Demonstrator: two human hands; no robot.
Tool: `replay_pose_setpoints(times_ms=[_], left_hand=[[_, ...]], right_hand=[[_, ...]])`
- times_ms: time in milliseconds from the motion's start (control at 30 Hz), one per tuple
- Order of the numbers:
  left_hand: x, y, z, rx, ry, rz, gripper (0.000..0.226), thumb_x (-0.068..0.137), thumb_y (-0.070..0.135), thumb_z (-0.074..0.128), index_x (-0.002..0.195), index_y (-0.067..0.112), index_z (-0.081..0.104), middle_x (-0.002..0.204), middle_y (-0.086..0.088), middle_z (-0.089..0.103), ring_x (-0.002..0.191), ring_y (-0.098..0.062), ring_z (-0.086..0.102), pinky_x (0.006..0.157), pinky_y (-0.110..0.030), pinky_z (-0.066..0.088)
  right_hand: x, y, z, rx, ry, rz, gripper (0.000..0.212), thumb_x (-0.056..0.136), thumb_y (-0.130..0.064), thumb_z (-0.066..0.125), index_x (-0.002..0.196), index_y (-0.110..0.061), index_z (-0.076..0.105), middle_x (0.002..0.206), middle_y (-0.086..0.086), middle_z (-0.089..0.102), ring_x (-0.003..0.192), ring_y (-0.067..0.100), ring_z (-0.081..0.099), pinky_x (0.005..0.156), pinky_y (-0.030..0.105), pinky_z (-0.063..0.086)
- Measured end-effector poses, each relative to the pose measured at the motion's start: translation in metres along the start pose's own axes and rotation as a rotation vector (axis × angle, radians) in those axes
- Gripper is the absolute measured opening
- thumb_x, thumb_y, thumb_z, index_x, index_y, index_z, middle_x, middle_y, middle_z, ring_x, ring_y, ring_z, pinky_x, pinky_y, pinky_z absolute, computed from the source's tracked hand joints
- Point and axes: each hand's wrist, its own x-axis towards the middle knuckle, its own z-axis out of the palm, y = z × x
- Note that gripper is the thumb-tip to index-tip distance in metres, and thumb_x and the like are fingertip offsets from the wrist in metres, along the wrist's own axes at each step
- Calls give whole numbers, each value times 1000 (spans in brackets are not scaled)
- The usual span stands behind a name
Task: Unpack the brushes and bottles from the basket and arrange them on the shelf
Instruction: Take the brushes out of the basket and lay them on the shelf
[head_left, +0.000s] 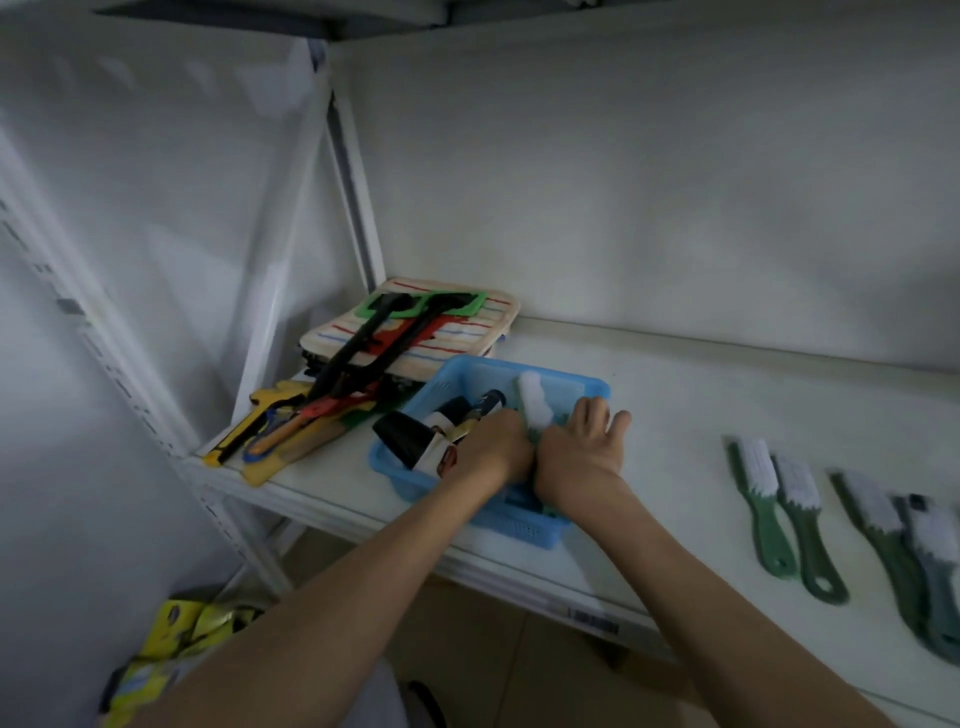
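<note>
A blue plastic basket (587, 387) sits on the white shelf (727, 405). Inside it lie black-capped bottles (415, 441) on the left and a green brush with white bristles (535, 400) on the right. Both my hands reach into the basket side by side. My left hand (493, 441) is curled down next to the bottles; what its fingers hold is hidden. My right hand (582, 447) closes around the lower part of the brush, with fingers spread at the basket's right wall. Several green brushes (774, 499) lie in a row on the shelf to the right.
A pile of striped cloths (467, 332) with long-handled scrapers and tools (358, 353) occupies the shelf's left end, behind the basket. The shelf's upright post (358, 208) stands at the back left. Yellow packets (182, 634) lie lower down at the left.
</note>
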Motion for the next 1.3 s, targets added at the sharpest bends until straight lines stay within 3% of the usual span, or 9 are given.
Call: replay_pose_setpoints(times_ms=[67,200,300,433,567,733,900,1067,1300], left_hand=[[0,1,-3,-50,17,-47,15,94,19,51,90,6,58,109,-17,68,97,-31,66,71,-33,48],[-3,2,-16,-90,-10,-163,41,91,34,57,125,11,54,117,-12,64,89,-25,65,63,-30,48],[-6,-1,-23,-136,-17,-160,43,91,41,56,121,10,55,110,-8,61,94,-27,63,68,-29,47],[-9,-2,-31,-113,1,-185,42,91,24,54,126,2,52,118,-15,59,91,-26,54,72,-30,43],[-10,-2,-37,-80,10,-193,45,96,31,43,127,-1,49,103,-10,52,91,-25,52,75,-31,44],[-12,0,-31,-9,-5,-172,24,91,20,48,102,1,57,95,-16,59,79,-26,57,52,-29,37],[-7,-1,-29,-7,-8,-159,15,90,18,49,92,4,54,86,-10,58,76,-24,53,58,-29,38],[-8,5,-26,54,11,-114,23,90,23,51,74,6,51,67,-5,50,61,-20,47,50,-29,32],[-7,2,-30,95,84,-86,11,90,19,51,91,8,49,73,-2,48,71,-20,50,53,-30,35]], right_hand=[[0,-2,0,52,-19,25,34,88,-32,52,120,-23,58,135,13,33,126,33,24,110,50,14],[-1,-3,2,-8,-35,11,43,88,-42,49,126,-22,55,135,14,34,127,34,22,110,55,10],[-2,-9,4,-68,-18,-28,51,89,-45,49,134,-22,48,137,13,38,132,34,22,112,56,6],[-2,-12,2,-76,-2,-27,45,87,-36,54,130,-23,53,135,10,47,132,32,28,114,55,5],[0,-13,4,-120,-51,-37,55,88,-54,46,133,-23,52,139,11,45,134,35,27,113,59,0],[4,-13,4,-211,-98,-64,64,91,-56,41,144,-22,41,148,13,36,137,38,22,111,63,-3],[7,-14,5,-238,-87,-67,60,92,-54,40,144,-23,42,149,11,35,138,39,20,111,62,-3],[12,-14,6,-250,-108,-90,67,90,-56,41,150,-28,30,151,6,32,139,38,17,111,63,-1],[8,-15,8,-103,-22,-11,61,89,-57,41,138,-21,45,138,10,42,131,34,30,112,56,7]])
